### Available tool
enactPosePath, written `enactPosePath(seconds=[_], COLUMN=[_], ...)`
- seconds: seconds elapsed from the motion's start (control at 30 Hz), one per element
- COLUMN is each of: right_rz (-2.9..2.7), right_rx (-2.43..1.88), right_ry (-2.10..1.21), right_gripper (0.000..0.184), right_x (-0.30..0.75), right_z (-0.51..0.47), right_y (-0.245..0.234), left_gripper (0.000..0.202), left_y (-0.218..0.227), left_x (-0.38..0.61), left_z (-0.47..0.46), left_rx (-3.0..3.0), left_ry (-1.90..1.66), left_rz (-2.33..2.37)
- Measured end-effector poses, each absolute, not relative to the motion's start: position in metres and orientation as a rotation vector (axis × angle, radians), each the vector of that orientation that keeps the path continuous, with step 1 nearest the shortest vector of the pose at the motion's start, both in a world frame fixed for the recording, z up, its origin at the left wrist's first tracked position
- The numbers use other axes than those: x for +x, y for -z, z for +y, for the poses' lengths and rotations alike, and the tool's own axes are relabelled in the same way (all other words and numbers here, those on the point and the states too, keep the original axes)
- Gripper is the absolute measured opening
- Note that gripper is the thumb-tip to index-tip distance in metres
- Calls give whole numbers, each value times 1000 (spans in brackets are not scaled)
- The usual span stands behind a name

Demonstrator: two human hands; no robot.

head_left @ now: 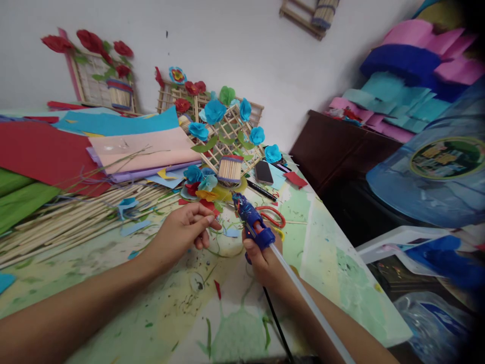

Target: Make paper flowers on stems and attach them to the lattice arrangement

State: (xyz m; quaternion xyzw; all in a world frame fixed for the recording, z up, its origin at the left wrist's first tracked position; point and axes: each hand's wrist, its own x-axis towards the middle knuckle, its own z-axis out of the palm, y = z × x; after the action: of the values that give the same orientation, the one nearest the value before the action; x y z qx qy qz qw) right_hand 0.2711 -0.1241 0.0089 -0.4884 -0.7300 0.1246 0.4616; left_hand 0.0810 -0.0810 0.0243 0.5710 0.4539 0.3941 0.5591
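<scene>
- Your right hand (265, 255) is closed around the grip of a blue glue gun (252, 220), holding it just above the table (333, 263).
- The gun's nozzle points away from you, toward a cluster of paper flowers (199, 184) on the table. A clear glue stick (306, 298) juts from its back along your forearm.
- Your left hand (180, 232) has its fingers curled in, with thumb and fingertips pinched together just left of the gun. Whether anything sits in that pinch cannot be told.
- Red scissors (272, 215) lie on the table just right of the gun.
- Beyond the flowers stands a lattice frame (227, 134) trimmed with blue blooms, with a phone (263, 172) lying beside it.
- Bamboo sticks (76, 222) lie spread at your left, next to stacked paper sheets (140, 146).
</scene>
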Motion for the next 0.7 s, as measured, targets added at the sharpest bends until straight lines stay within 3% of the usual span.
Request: enactPosePath(seconds=[0.7], right_rz=[-1784], right_rx=[-1264], right_ry=[-343], right_gripper=[43], right_x=[268], right_z=[-127], right_y=[-10], left_gripper=[8], left_y=[-22], left_x=[81], left_z=[-77], left_rx=[1227], left_ry=[-966], left_rz=[984])
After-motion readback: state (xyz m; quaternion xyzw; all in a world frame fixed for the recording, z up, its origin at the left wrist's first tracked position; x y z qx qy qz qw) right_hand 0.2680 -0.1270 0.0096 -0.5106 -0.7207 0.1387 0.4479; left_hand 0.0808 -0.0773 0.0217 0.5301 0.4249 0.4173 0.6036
